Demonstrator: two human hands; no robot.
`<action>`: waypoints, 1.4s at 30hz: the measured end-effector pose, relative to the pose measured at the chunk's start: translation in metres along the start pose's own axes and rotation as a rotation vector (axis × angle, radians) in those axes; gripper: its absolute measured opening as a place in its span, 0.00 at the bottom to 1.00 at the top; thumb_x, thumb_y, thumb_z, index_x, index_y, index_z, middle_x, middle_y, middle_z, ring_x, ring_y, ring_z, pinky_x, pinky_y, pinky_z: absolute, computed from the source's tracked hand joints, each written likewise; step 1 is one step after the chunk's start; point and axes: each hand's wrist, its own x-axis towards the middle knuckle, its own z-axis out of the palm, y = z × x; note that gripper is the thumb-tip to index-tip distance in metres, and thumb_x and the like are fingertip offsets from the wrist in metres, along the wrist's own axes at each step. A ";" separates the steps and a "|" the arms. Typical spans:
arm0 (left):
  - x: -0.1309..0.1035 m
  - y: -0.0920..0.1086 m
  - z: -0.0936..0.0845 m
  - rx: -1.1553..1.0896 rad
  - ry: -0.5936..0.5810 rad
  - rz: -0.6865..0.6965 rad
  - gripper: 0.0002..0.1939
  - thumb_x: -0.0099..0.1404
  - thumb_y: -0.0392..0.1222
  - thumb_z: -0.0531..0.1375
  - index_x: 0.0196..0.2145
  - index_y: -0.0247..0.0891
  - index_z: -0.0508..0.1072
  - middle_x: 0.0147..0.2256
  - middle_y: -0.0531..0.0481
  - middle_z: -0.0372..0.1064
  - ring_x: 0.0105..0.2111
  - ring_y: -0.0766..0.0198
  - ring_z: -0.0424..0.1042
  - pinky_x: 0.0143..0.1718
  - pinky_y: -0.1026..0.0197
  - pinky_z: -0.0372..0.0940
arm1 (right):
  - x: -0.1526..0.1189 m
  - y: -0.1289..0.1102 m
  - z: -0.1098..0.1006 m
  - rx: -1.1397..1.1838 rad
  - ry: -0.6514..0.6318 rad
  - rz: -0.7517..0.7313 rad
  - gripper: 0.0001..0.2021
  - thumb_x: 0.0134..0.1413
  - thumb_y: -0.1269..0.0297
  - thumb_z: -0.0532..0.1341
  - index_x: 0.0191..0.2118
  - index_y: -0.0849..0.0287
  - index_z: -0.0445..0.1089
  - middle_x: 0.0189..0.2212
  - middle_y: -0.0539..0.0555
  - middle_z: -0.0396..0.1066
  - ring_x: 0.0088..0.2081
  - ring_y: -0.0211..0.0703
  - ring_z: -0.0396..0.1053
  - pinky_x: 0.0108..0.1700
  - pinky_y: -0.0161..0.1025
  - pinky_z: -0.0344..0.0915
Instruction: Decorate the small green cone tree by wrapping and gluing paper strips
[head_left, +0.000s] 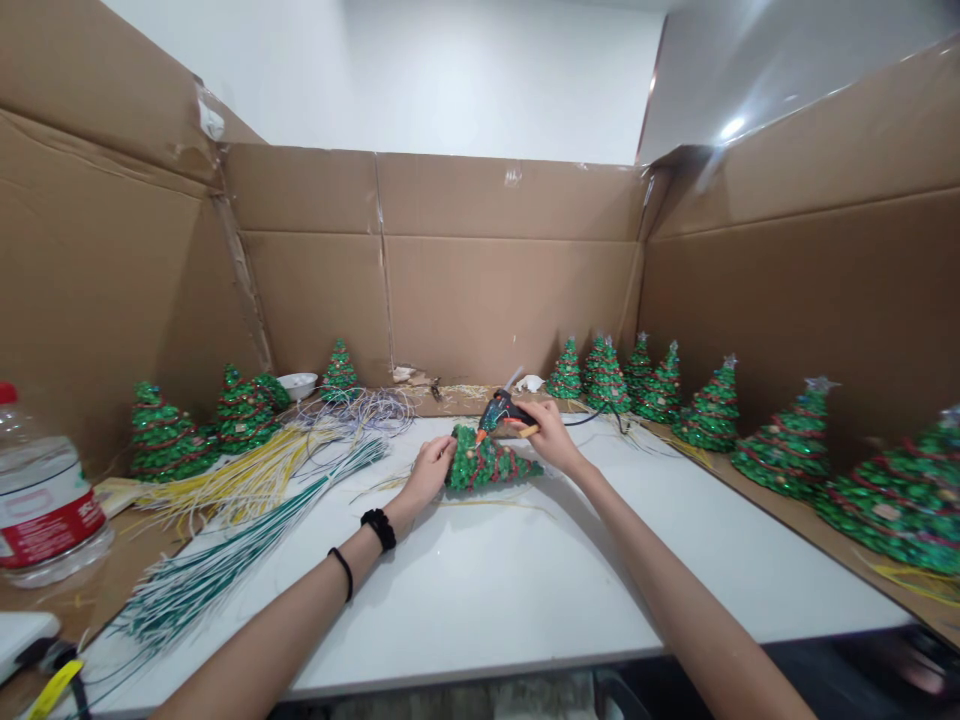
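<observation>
A small green Christmas tree (487, 468) with a red garland and gold beads lies on its side in the middle of the white table. My left hand (432, 470) grips its wide base end, the fingers closed there. My right hand (551, 432) is closed around the handle of a black glue gun (506, 410) with an orange nozzle and orange trigger. A clear glue stick juts from the gun's back. The nozzle points down at the tree near its base; whether it touches cannot be made out.
Green and white strands (247, 550), yellow strands (240, 465) and tangled purple ones (367, 410) lie left. Finished-looking trees (709, 405) line the right side. A bottle (49, 500), a white bowl (298, 385) and cardboard walls (510, 290) surround the white table (480, 590).
</observation>
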 end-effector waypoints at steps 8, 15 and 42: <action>-0.001 -0.001 0.000 0.022 -0.012 0.068 0.15 0.61 0.50 0.52 0.27 0.37 0.69 0.28 0.49 0.66 0.34 0.61 0.62 0.38 0.62 0.59 | 0.002 0.000 -0.002 -0.012 -0.017 -0.038 0.16 0.58 0.55 0.55 0.47 0.55 0.70 0.35 0.57 0.73 0.38 0.51 0.61 0.43 0.48 0.58; -0.007 0.010 0.001 -0.035 -0.039 0.038 0.13 0.61 0.48 0.52 0.27 0.36 0.67 0.27 0.51 0.64 0.30 0.64 0.61 0.32 0.65 0.58 | 0.001 -0.001 -0.003 -0.015 -0.057 -0.040 0.19 0.57 0.52 0.55 0.47 0.58 0.70 0.36 0.59 0.73 0.38 0.50 0.62 0.42 0.47 0.59; -0.008 0.011 0.000 -0.071 -0.044 -0.013 0.14 0.59 0.50 0.53 0.25 0.37 0.66 0.24 0.53 0.63 0.27 0.65 0.60 0.31 0.64 0.57 | -0.001 0.033 -0.022 -0.057 0.035 0.256 0.18 0.49 0.56 0.59 0.42 0.59 0.74 0.37 0.58 0.76 0.39 0.50 0.70 0.44 0.44 0.64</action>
